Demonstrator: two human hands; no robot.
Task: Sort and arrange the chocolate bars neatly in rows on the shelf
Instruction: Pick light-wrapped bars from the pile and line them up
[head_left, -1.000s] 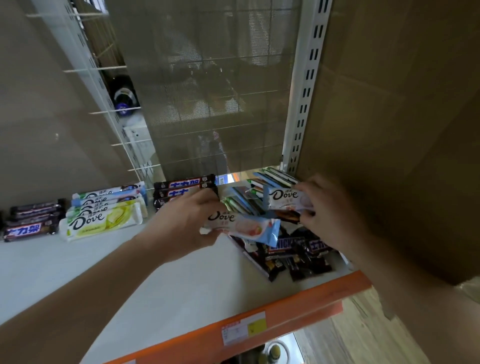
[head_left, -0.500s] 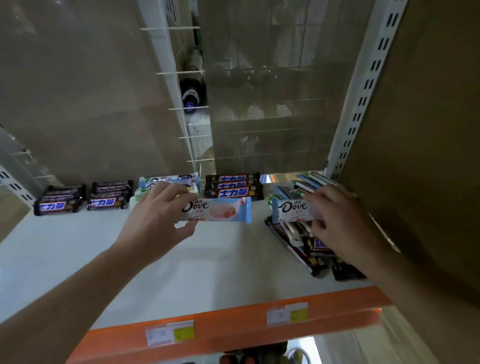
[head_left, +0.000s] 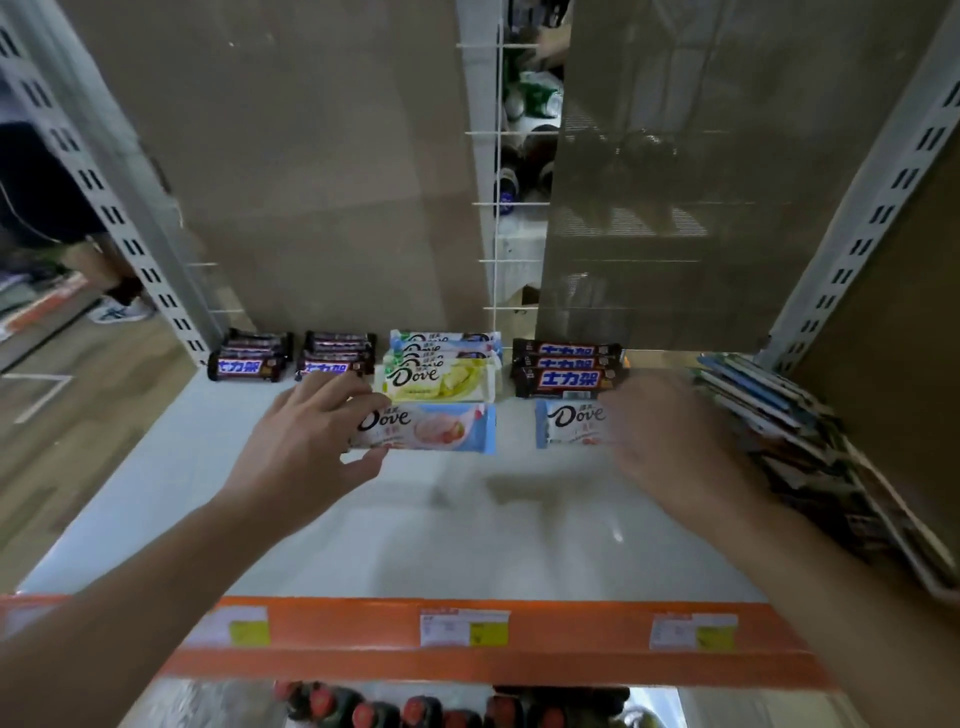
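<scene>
My left hand (head_left: 306, 436) grips the left end of a pink-and-blue Dove bar (head_left: 436, 428), held just in front of the stack of Dove bars (head_left: 441, 371) at the back of the white shelf (head_left: 415, 535). My right hand (head_left: 670, 441), blurred, holds the right end of a second pink-and-blue Dove bar (head_left: 569, 423) in front of a stack of dark Snickers bars (head_left: 569, 366). Two more Snickers stacks (head_left: 249, 358) (head_left: 337, 353) sit at the back left. An unsorted heap of bars (head_left: 789, 431) lies at the right.
The shelf's orange front rail (head_left: 519, 639) carries price tags. White slotted uprights (head_left: 857, 218) stand at both sides, with a wire grid (head_left: 493, 208) behind. Bottles (head_left: 415, 709) show on the level below. A person's legs (head_left: 104, 270) stand at the far left.
Both hands have moved left from the heap, each carrying a Dove bar toward the sorted stacks at the back. The camera view swung left and widened over the shelf.
</scene>
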